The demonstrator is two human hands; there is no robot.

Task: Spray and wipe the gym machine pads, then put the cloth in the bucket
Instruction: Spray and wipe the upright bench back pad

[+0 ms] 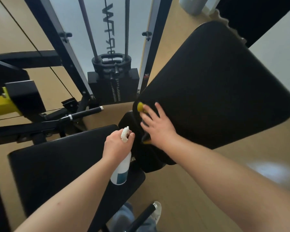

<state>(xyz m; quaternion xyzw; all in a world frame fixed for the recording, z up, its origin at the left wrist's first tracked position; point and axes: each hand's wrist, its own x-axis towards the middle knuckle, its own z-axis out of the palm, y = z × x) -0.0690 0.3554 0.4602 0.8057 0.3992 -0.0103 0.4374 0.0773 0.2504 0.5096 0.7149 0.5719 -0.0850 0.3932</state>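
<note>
The black back pad [216,84] of the gym machine rises tilted on the right, and the black seat pad [57,164] lies below it on the left. My right hand [157,128] presses flat with spread fingers on the lower end of the back pad, over a dark cloth with yellow edges [146,139] that is mostly hidden under the palm. A yellow bit [140,106] shows at my fingertips. My left hand [117,144] grips the neck of a white spray bottle [121,173], whose nozzle points at the gap between the pads.
The weight stack [112,84] with its guide rods stands behind the pads. Black handles [85,113] and a yellow frame part [0,104] are at the left. A grey container [191,5] stands on the wooden floor at the top edge. My shoe [157,210] shows at the bottom.
</note>
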